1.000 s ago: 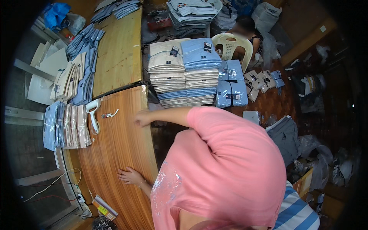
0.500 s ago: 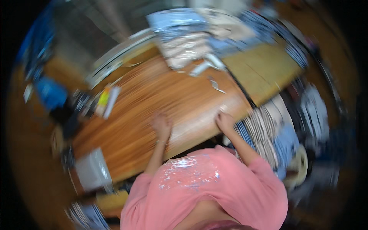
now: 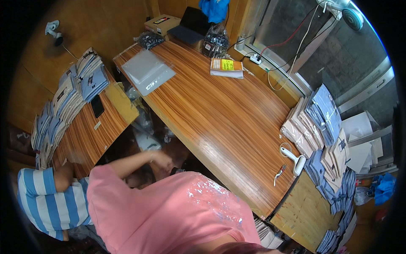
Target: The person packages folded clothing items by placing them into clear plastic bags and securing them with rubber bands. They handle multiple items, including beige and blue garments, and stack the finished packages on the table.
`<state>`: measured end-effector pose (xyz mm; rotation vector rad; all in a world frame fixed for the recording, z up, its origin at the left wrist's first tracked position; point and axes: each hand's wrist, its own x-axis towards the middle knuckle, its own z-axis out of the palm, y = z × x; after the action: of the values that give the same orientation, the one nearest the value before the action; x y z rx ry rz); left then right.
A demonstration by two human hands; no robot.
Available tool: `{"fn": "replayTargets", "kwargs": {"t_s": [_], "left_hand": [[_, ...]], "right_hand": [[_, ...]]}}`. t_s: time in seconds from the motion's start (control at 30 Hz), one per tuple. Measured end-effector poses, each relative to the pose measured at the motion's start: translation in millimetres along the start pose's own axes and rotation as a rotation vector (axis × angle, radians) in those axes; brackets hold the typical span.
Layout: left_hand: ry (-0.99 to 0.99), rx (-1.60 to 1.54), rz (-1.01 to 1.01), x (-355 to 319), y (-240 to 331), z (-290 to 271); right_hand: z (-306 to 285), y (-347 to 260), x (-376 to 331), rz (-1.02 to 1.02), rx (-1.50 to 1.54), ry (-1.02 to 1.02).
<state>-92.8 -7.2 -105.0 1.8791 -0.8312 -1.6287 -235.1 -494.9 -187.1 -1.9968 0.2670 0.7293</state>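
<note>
The person in the pink shirt bends forward over the gap between two wooden tables, and only one of their arms shows: the left forearm runs from the shoulder at the lower left up and to the right, bent at the elbow, ending in the left hand held low in the dark gap just off the near edge of the long worktop. The hand is blurred; its fingers look curled inward, but whether they grip anything cannot be told. The right hand is hidden under the body and shirt. Nearest the left hand are crumpled clear plastic bags lying down in the gap below the worktop's left edge. On the worktop's far left corner lies a flat stack of clear plastic sleeves; at its far edge sits a notebook with an orange and yellow cover. Along the right edge, packed folded shirts stand in rows, and a white handheld tool lies just beside them near the near right corner. On the smaller table to the left, more packed shirts line its far edge with a black phone beside them. Another person in a blue and white striped shirt crouches at that table's near end.
</note>
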Motion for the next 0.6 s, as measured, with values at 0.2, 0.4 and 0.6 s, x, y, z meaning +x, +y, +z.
{"fn": "replayTargets", "kwargs": {"t_s": [0.2, 0.4, 0.6], "left_hand": [[1.006, 0.005, 0.235, 56.5, 28.3, 71.5], [0.653, -0.141, 0.118, 23.3, 63.0, 45.3], [0.593, -0.416, 0.163, -7.9, 52.5, 51.9]], "right_hand": [[13.3, -64.2, 18.1, -0.124, 0.238, -0.077], [58.4, -208.1, 73.4, -0.569, 0.048, -0.743], [102.5, -259.5, 80.9, -1.044, -0.618, -0.542]]}}
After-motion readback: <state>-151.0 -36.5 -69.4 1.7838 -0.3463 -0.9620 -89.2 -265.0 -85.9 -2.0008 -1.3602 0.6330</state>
